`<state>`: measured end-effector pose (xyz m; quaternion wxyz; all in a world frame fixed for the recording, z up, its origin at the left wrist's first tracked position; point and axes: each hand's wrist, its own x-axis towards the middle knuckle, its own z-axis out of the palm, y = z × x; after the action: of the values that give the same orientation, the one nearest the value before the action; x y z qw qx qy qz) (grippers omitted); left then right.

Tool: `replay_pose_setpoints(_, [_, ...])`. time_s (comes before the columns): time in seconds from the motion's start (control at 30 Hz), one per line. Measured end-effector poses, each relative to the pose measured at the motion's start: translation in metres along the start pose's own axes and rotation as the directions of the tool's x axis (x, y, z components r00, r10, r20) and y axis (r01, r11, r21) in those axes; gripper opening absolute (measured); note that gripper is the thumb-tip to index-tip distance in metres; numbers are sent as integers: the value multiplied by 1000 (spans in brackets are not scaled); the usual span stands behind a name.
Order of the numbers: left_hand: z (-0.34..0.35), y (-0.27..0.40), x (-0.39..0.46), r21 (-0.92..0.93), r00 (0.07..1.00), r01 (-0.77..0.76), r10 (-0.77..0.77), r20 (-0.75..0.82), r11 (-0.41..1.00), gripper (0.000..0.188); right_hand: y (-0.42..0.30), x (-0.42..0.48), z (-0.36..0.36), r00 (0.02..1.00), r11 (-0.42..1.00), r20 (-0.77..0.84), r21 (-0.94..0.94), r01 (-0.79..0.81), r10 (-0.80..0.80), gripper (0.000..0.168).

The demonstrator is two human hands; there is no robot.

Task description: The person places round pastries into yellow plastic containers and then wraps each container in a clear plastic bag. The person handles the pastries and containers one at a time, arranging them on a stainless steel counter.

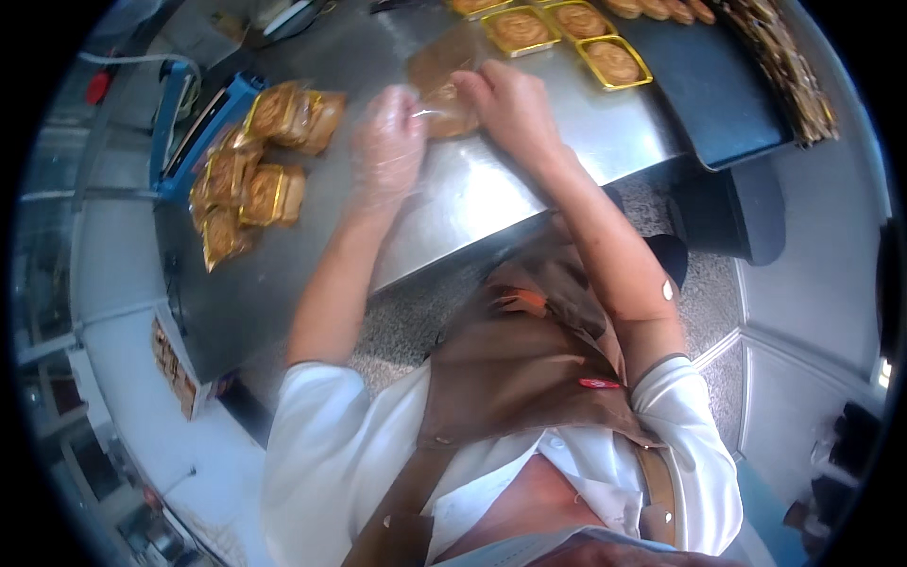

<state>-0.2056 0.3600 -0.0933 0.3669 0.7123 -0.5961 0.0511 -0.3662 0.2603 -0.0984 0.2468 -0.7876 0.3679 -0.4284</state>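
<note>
My left hand (pixel 390 145), in a clear plastic glove, pinches the left edge of a clear plastic bag (pixel 448 122). A brown pastry shows through the bag, partly blurred. On the bag's right side is my right hand (pixel 516 113), bare, its thumb and fingers closed at the plastic. Both hands are just above a stainless steel table (pixel 468 188). To the left lies a pile of bagged pastries in gold trays (pixel 273 195). Beyond my right hand stand several unbagged pastries in gold trays, among them a near one (pixel 613 62) and a farther one (pixel 521 30).
A blue bag sealer (pixel 237 92) stands behind the bagged pile. At the right are a dark blue tray (pixel 730 96), several long pastries (pixel 662 8) and a stack of gold-brown packaging (pixel 786 71). A dark bin-like container (pixel 740 209) sits below the table's right end.
</note>
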Motion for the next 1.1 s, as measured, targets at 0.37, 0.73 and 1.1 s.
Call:
replay_pose_setpoints(0.37, [6, 17, -11, -91, 983, 8, 9, 182, 996, 12, 72, -20, -153, 981, 816, -60, -547, -188, 186, 30])
replay_pose_setpoints(0.73, [2, 12, -10, -74, 951, 40, -15, 310, 996, 14, 89, -7, -141, 966, 794, -29, -564, -228, 256, 18])
replay_pose_setpoints(1.1, [3, 3, -16, -160, 949, 35, 17, 315, 987, 15, 99, -51, -132, 995, 886, 82, -455, 86, -55, 17])
